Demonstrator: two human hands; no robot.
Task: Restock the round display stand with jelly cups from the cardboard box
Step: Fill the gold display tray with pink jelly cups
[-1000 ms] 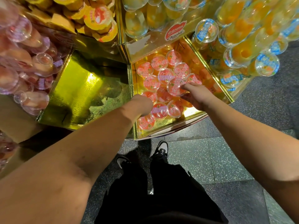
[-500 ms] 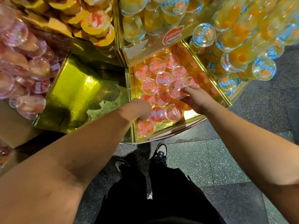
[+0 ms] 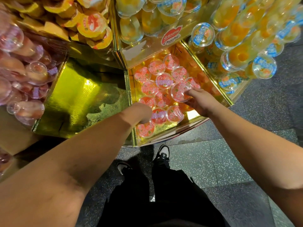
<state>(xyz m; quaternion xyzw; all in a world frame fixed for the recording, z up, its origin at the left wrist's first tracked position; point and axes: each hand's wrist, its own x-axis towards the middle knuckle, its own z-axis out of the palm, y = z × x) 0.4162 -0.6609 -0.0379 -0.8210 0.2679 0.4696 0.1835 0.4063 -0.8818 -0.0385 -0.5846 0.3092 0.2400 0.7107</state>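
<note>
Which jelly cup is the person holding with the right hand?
Find the gold compartment holding pink-lidded cups, beside the bare gold one. The right hand grips one jelly cup at the right. Unlike its neighbours, it is tilted and raised above them.

warm glare on gold foil [image 3: 85, 89] (edges warped)

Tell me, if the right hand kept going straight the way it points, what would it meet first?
The right hand already holds a pink-lidded cup; straight ahead, probably the neighbouring pink cups, though depth is unclear.
</note>
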